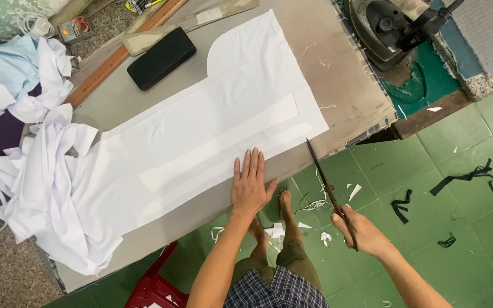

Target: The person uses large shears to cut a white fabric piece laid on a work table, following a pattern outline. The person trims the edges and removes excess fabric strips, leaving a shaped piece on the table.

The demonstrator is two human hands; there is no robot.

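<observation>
The person's left hand [250, 185] lay flat, fingers [253, 162] straight and close together, pressing the near edge of a white fabric panel [223, 108] spread across the grey table [338, 74]. A long white strip [218, 142] rested on the panel. The right hand [360, 231] was wrapped around the handles of dark scissors [323, 179], blades nearly together, tips just beside the cloth's corner. A black case [161, 58] sat farther back.

fabric panel [223, 102] on table [343, 85], paper strip [218, 142] on panel, scissors [329, 191] right of it, cloth heap [35, 171] left
</observation>
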